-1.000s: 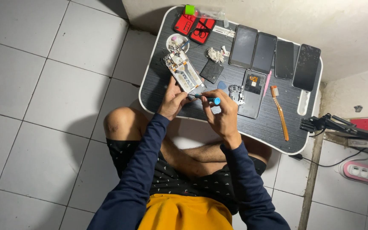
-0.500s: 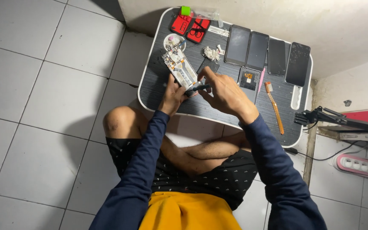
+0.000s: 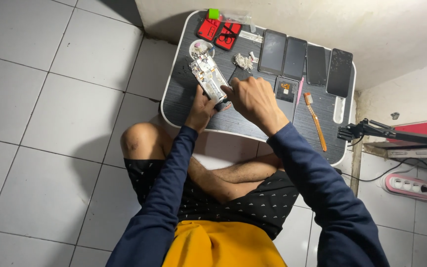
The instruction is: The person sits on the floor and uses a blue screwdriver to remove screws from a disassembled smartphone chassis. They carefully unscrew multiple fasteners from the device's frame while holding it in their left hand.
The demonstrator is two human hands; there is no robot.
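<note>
**Two hands on an opened phone at the low table**

Two hands meet over an opened phone (image 3: 208, 78) just above the middle of the frame, on the left part of a small dark table (image 3: 184, 99) with a pale rim. The phone lies tilted, its exposed insides facing up. The left hand (image 3: 199, 110) grasps its lower end from below, fingers wrapped about the edge. The right hand (image 3: 253, 99) is curled, knuckles up, with its fingertips pressed at the phone's lower right corner; whether it pinches a tool there cannot be told, since the hand covers the spot.

Above the phone sits a small round white dish (image 3: 201, 48). At the table's top edge lie two red cases (image 3: 218, 32) and a small green block (image 3: 214, 13). To the right, four dark phones (image 3: 305, 59) lie side by side in a row, and below them a phone back with its inner parts showing (image 3: 286, 91). A brush with an orange handle (image 3: 316, 121) lies on the right part of the table. At the lower right of the frame, a white power strip (image 3: 408, 185) rests on the tiled floor.
</note>
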